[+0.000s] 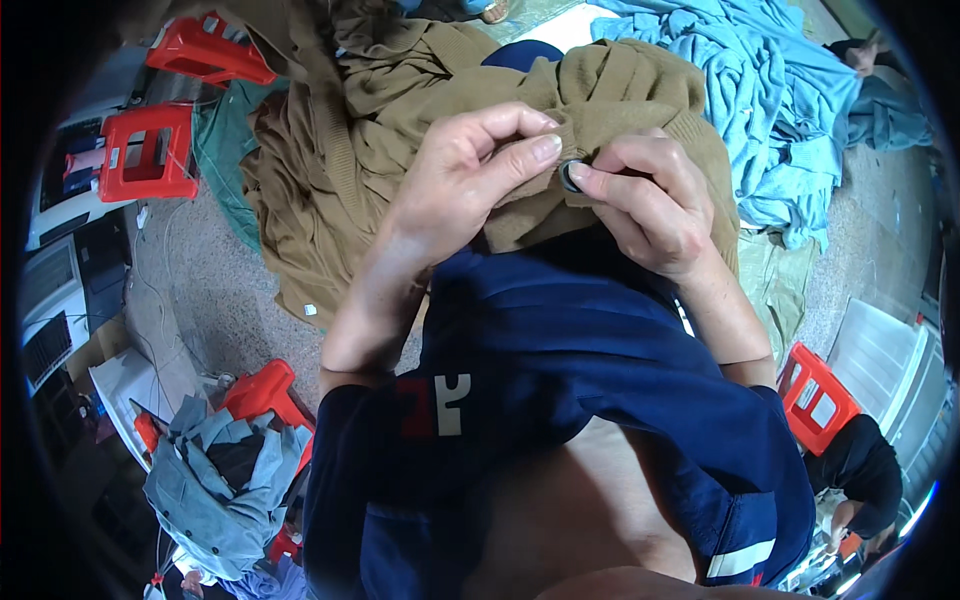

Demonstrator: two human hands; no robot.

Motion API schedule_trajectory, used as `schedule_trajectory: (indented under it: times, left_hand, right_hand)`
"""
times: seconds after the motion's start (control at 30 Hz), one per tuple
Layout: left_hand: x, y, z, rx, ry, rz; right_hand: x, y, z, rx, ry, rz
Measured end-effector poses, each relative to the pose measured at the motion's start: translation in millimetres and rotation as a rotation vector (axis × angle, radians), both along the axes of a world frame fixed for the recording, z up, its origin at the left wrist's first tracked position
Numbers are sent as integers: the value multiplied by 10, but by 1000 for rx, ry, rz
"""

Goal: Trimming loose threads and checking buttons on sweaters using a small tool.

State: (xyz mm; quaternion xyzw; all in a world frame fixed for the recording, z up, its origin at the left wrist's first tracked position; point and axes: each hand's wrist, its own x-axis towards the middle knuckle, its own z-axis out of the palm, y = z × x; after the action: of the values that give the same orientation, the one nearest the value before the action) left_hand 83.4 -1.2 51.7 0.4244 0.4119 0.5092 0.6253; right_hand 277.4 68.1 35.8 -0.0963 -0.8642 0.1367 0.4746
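Both hands at a button on a brown garment.
Left hand (470, 180) pinches the brown garment (610, 90); right hand (650, 205) grips the button (571, 176) between them.

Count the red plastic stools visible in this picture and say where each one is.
4: two red stools at upper left, one at lower left, one at right. Others may be hidden.

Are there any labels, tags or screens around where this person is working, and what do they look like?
Small white tag: square, on the lower edge of the olive-brown garment pile.
Printed mark: red and white shapes on the person's navy shirt.
No clear screens or packages.
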Motion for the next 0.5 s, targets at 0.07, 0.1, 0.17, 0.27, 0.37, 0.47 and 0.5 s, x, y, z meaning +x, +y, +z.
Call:
schedule_trajectory:
  times: [0.07,0.1,0.17,0.27,0.37,0.47,0.5]
  left_hand:
    - [-31,-27,-42,-130,13,-52]
    - [16,-45,-81,19,149,9]
    - [15,-49,-81,214,426,40]
    - [-43,-43,-79,254,475,3]
    - [-85,-50,-93,405,611,28]
    - [-80,-87,-100,432,747,87]
    - [-73,-88,-103,420,762,108]
  right_hand:
    - [-17,7,-78,-14,3,20]
    - [-31,-3,-101,-29,2,39]
    - [-66,-20,-92,-43,-30,29]
    - [-78,-41,-86,-231,-78,65]
    - [-193,-45,-28,-612,-34,113]
    - [-172,31,-97,-541,-338,91]
    - [-163,39,-124,-542,-339,89]
